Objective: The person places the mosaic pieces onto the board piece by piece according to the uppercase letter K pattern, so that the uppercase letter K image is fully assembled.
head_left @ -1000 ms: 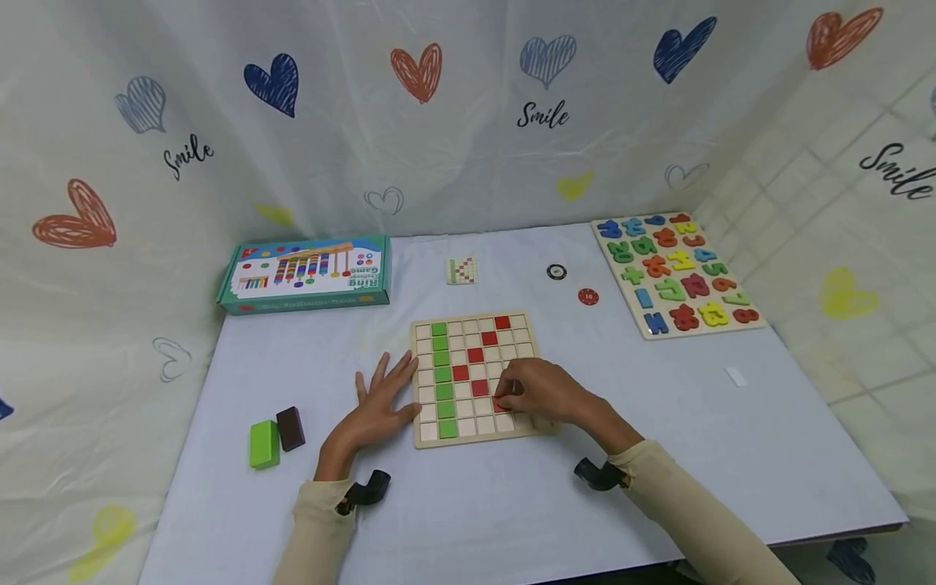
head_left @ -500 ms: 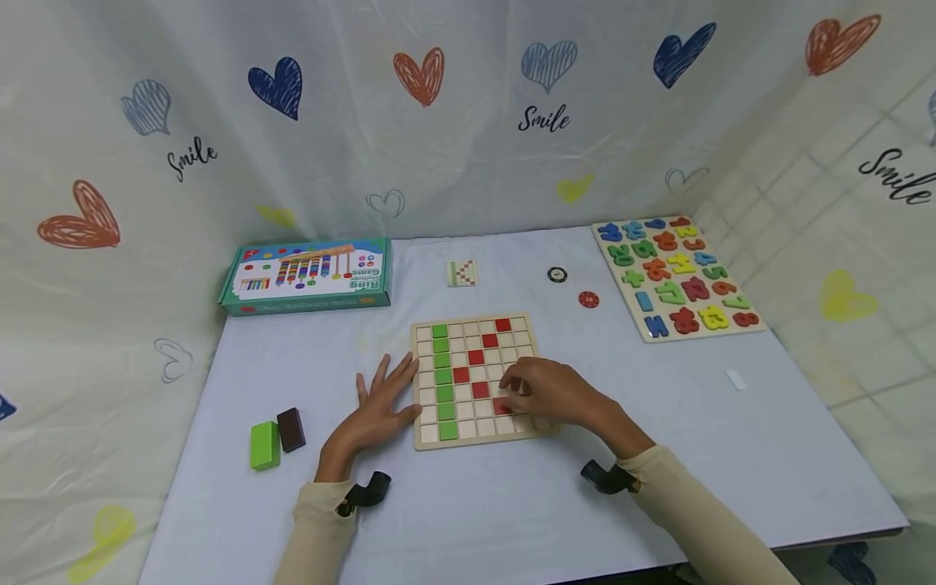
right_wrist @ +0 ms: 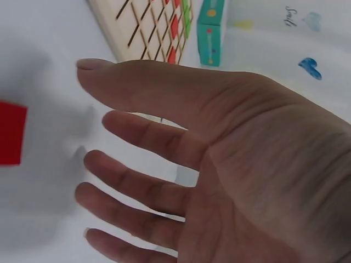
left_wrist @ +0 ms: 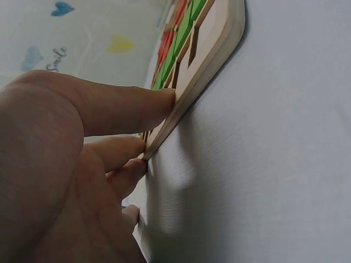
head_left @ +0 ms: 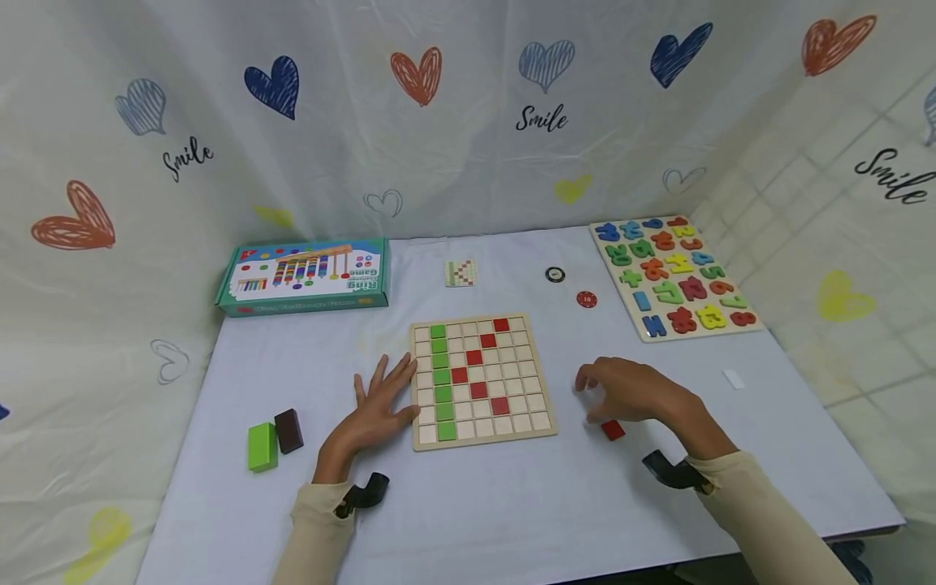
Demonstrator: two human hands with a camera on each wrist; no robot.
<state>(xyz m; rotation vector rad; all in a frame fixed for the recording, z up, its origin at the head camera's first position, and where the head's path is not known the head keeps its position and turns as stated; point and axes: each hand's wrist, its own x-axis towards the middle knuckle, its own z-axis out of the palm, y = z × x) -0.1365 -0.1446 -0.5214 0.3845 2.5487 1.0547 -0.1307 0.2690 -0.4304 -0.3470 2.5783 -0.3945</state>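
Observation:
A square wooden grid board [head_left: 512, 371] lies on the white cloth, with a column of green tiles [head_left: 442, 376] and several red tiles [head_left: 478, 390] in its cells. My left hand [head_left: 374, 414] has its fingers spread beside the board, and the left wrist view shows thumb and fingertips touching its edge. To the right of the board, my right hand [head_left: 630, 390] hovers with loosely bent fingers and nothing between them. Close by its thumb lies a loose red piece [head_left: 613, 430]; in the right wrist view this red piece [right_wrist: 11, 133] is apart from the fingertips.
A green block [head_left: 262, 447] and a dark brown block [head_left: 288, 431] stand at left. Behind are a game box [head_left: 305, 276], a patterned card [head_left: 461, 273], a black chip [head_left: 555, 275], a red chip [head_left: 587, 299] and a letter puzzle [head_left: 676, 276]. A white piece [head_left: 734, 379] lies at right.
My right hand has left the red tile in the board's lower rows and moved right, over the loose red piece. That tile stays in its cell. The left hand has stayed at the board's edge.

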